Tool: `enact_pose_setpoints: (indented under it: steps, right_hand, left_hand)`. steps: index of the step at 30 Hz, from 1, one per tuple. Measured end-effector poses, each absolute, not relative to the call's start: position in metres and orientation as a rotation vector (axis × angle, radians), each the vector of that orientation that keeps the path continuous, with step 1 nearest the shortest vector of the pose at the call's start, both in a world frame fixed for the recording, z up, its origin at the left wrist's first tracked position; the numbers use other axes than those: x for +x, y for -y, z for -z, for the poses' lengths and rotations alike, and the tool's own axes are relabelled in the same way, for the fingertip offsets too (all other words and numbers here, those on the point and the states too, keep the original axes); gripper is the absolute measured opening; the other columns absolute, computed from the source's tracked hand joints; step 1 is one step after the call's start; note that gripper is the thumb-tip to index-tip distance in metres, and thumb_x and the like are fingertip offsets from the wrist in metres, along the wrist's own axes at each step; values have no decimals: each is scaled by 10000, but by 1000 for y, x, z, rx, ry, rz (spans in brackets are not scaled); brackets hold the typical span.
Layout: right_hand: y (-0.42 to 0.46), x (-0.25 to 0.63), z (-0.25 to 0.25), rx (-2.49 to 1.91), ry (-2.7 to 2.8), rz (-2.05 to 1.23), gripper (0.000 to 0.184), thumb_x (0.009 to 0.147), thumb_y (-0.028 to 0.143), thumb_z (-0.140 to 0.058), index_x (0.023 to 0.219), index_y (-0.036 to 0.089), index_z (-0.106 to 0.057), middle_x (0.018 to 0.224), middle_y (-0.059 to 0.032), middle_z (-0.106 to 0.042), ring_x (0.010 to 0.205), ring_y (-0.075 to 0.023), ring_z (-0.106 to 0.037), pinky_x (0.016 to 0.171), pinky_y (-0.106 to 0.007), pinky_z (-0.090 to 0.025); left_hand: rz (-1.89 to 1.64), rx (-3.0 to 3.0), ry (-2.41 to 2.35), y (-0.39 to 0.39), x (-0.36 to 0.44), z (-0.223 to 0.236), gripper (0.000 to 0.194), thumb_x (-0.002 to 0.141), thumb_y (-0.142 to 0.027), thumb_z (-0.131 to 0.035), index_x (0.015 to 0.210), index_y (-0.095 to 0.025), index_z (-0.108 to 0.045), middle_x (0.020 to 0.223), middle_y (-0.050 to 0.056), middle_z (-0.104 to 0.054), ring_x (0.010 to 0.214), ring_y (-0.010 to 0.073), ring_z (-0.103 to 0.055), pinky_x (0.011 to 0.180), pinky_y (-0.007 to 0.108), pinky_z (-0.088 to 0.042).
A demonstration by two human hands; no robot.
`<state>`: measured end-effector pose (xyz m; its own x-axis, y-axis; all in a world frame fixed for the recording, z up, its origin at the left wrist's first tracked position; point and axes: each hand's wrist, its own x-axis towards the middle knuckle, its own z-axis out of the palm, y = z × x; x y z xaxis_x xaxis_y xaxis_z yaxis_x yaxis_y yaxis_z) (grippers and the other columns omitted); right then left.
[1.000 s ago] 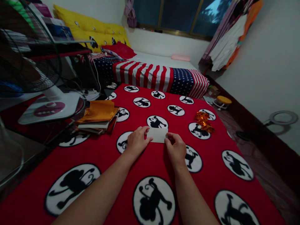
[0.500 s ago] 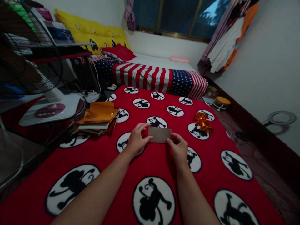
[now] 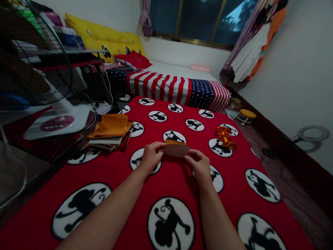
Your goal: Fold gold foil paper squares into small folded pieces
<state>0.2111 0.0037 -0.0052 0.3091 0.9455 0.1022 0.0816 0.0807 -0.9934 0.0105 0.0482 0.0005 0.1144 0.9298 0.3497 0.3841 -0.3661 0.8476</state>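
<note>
The paper (image 3: 177, 150) is between the two hands, in front of the person, and its long side goes from left to right, so each hand has one short end. The left hand (image 3: 151, 157) is closed at the left end, with the thumb and the fingers pinching it. The right hand (image 3: 201, 166) holds the right end in the same way, its thumb near the lower corner. Neither hand is clearly nearer to the paper, because both are touching it.

The pale face of the paper is turned to the person, and its upper edge bends a little. Above this edge one sees an orange strip (image 3: 176, 141); I cannot tell if it is the back side of the same paper or another sheet behind it. The paper seems to be raised over the red blanket (image 3: 125, 187), but I cannot say if its lower edge is touching the cloth.

To the left of the left hand, apart from it, lies a pile of papers (image 3: 110, 133) with orange sheets on top. Farther beyond the right hand, to the right, lies some crumpled orange foil (image 3: 226, 137)
</note>
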Motion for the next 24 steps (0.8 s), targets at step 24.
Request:
enact_pose_setpoints:
  steps: [24]
  right_hand:
    - [0, 224, -3, -1293, 1726, -677, 282, 710, 72, -564, 824, 247, -754, 989, -47, -729, 975, -203, -640, 901, -389, -498]
  left_hand:
    - [-933, 2102, -927, -42, 0, -5, 218, 664, 2, -579, 755, -182, -649, 1102, 69, -693, 1061, 175, -630, 928, 300, -480]
